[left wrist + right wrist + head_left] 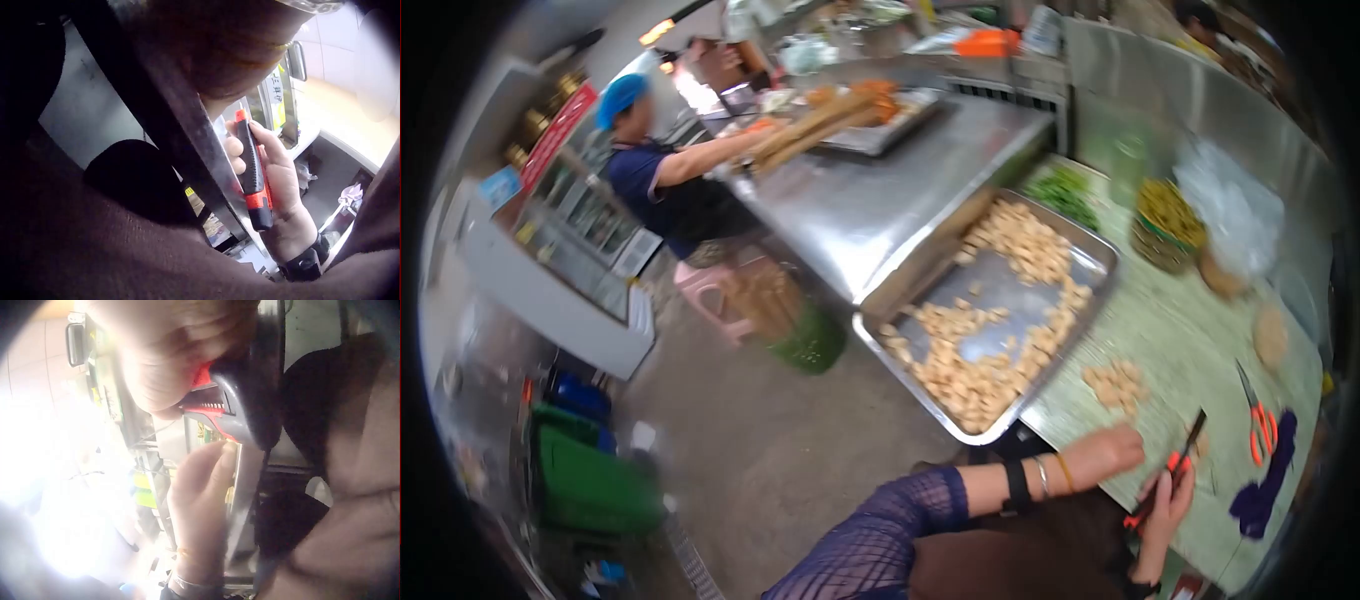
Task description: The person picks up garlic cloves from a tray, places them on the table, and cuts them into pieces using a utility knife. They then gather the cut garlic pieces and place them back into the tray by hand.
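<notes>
While the right hand (1170, 502) wraps its fingers round a red-and-black-handled tool (252, 164) with a long dark blade, the left hand (1103, 457) hangs close beside it, fingers curled; whether they pinch anything, I cannot tell.

Only the head view shows the surroundings: just beyond the left hand, a small loose pile of pale, chunky pieces (1115, 383) on the light green tabletop (1170, 330); farther past it, a rectangular shiny metal tray (997, 285) strewn with similar pieces; and, to the right hand's right, orange-handled metal scissors (1261, 430).

From the left wrist, the textured black grip shows along the right hand's fingers. The right wrist view alone reveals serrations between the tool's handles, the left fingertips near them, contact unclear.
</notes>
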`<action>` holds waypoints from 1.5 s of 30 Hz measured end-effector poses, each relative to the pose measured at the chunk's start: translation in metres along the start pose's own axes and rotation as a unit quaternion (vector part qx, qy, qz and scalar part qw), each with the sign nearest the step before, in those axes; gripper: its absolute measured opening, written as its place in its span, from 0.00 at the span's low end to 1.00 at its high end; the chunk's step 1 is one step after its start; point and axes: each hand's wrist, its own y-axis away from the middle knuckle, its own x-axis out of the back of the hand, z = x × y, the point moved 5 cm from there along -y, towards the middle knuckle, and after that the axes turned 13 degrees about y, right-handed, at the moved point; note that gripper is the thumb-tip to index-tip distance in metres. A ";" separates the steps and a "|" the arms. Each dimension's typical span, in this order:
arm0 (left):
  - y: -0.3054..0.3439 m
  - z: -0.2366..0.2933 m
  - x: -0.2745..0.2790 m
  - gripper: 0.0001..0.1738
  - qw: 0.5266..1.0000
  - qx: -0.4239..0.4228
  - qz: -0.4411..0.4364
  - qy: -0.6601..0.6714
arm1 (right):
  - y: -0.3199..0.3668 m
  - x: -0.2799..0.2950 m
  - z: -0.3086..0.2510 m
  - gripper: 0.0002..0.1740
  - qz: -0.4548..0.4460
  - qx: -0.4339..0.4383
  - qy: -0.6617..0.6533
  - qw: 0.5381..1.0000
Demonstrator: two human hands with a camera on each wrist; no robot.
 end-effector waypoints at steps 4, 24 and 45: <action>0.003 0.002 0.000 0.07 0.999 0.019 -0.003 0.043 | -0.004 0.007 0.024 0.20 0.009 0.008 0.002 1.000; 0.004 0.000 -0.004 0.07 0.998 0.004 0.000 0.066 | 0.005 0.000 -0.032 0.32 0.006 -0.058 0.115 0.992; -0.002 0.010 0.005 0.07 0.999 -0.001 0.030 0.035 | -0.016 -0.020 -0.141 0.12 -0.032 0.136 -0.370 0.919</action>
